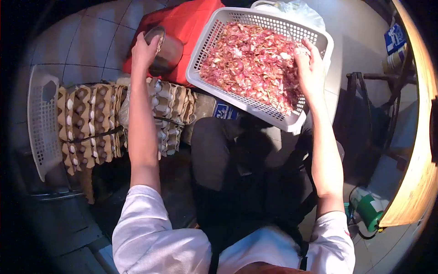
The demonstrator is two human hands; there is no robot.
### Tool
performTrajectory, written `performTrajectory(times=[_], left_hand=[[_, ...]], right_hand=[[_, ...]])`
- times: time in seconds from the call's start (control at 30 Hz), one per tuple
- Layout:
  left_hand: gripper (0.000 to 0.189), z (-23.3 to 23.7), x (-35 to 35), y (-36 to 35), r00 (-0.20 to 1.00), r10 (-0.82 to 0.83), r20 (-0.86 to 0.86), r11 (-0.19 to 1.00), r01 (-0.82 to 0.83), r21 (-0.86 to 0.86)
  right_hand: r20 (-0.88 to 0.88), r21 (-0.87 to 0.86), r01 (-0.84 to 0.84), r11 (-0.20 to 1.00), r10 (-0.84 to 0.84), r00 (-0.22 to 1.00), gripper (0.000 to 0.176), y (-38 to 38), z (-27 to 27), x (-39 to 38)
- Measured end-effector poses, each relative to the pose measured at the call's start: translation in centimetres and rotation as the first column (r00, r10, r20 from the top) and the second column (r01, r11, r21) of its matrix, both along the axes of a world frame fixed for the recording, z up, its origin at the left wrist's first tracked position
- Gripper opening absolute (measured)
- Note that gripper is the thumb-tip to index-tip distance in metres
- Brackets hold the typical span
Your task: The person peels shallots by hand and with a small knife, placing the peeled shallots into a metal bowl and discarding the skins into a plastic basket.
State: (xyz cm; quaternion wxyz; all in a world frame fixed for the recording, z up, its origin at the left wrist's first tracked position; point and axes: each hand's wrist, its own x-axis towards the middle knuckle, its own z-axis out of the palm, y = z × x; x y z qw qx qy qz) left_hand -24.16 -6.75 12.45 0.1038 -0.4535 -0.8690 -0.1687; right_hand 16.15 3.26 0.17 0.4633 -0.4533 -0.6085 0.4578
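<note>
My left hand [144, 51] is closed around the rim of a metal bowl [172, 51], which is tilted beside a red container. Small pale pieces show inside the bowl near my thumb. My right hand [311, 73] is over the right side of a white perforated basket [246, 106], its fingers apart near the contents. Many reddish-pink peeled or part-peeled bulbs with dry skins [255, 64], apparently shallots, fill the basket. A small whitish spot shows by the right fingertips; what it is cannot be made out.
Stacked egg trays with eggs [91, 114] stand at the left, beside another white perforated basket [44, 123]. The red container [194, 23] is behind the bowl. A plastic bag [301, 13] lies beyond the basket. Dark frames [358, 109] and a green object [366, 210] are at right.
</note>
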Motion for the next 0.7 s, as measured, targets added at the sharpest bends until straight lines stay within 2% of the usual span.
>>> performTrajectory(times=[0.07, 0.13, 0.17, 0.2, 0.23, 0.27, 0.3, 0.33, 0.4, 0.47, 0.53, 0.57, 0.67, 0.7], left_hand=[[0.048, -1.0, 2.4, 0.2, 0.978, -0.207, 0.034, 0.978, 0.205, 0.035], [0.037, -2.0, 8.7, 0.8, 0.920, -0.357, 0.163, 0.927, 0.370, -0.056], [0.033, -4.5, 10.4, 1.1, 0.833, -0.405, 0.377, 0.896, 0.444, -0.019], [0.030, -4.5, 14.9, 0.9, 0.813, -0.427, 0.395, 0.862, 0.498, -0.093], [0.029, -6.8, 16.5, 1.2, 0.703, -0.556, 0.444, 0.757, 0.649, -0.079], [0.030, -8.2, 18.8, 1.1, 0.663, -0.580, 0.473, 0.699, 0.703, -0.128], [0.030, -9.4, 20.6, 1.1, 0.621, -0.611, 0.490, 0.631, 0.756, -0.173], [0.033, -10.5, 22.4, 1.2, 0.675, -0.478, 0.562, 0.645, 0.704, -0.297], [0.038, -12.5, 24.4, 1.2, 0.812, -0.474, 0.340, 0.582, 0.579, -0.571], [0.042, -12.2, 25.9, 1.9, 0.840, -0.420, 0.343, 0.496, 0.529, -0.689], [0.049, -13.0, 27.0, 2.1, 0.856, -0.411, 0.313, 0.500, 0.499, -0.708], [0.052, -13.4, 27.1, 2.0, 0.865, -0.404, 0.297, 0.505, 0.482, -0.716], [0.059, -14.8, 26.2, 2.1, 0.837, -0.398, 0.374, 0.493, 0.539, -0.683], [0.048, -14.6, 26.0, 1.9, 0.815, -0.418, 0.402, 0.499, 0.575, -0.648]], right_hand=[[0.027, 0.004, 0.020, 1.000, -0.020, 0.999, 0.047, -0.1, 0.9, 1.0], [0.041, -0.011, 0.019, 1.000, -0.019, 0.999, 0.046, -0.5, 2.1, 1.7], [0.001, 0.012, 0.042, 0.999, -0.042, 0.999, 0.044, -0.6, 2.0, 1.8], [-0.020, 0.043, 0.044, 0.998, -0.043, 0.999, 0.043, -0.3, 1.3, 2.0], [-0.042, 0.076, 0.048, 0.996, -0.045, 0.998, 0.042, 0.3, 0.2, 2.0], [-0.065, 0.110, 0.055, 0.992, -0.048, 0.997, 0.041, 0.6, -0.4, 2.2], [-0.026, 0.018, 0.016, 1.000, -0.015, 1.000, 0.034, 0.1, 0.6, 2.6], [-0.025, 0.044, 0.019, 0.999, -0.018, 1.000, 0.034, 0.1, 0.8, 2.6], [-0.026, 0.091, 0.026, 0.995, -0.024, 0.999, 0.034, -0.3, 1.0, 2.7], [-0.046, 0.067, 0.039, 0.997, -0.036, 0.998, 0.034, -0.6, 1.7, 2.5], [-0.066, 0.043, 0.054, 0.998, -0.051, 0.997, 0.034, -0.8, 2.2, 2.5], [-0.069, 0.119, 0.079, 0.990, -0.071, 0.995, 0.033, -0.4, 1.2, 2.2], [-0.104, -0.002, 0.019, 1.000, -0.019, 0.994, 0.033, -0.3, 2.0, 2.4], [-0.095, 0.045, 0.047, 0.998, -0.043, 0.995, 0.033, -0.2, 1.8, 2.4]])
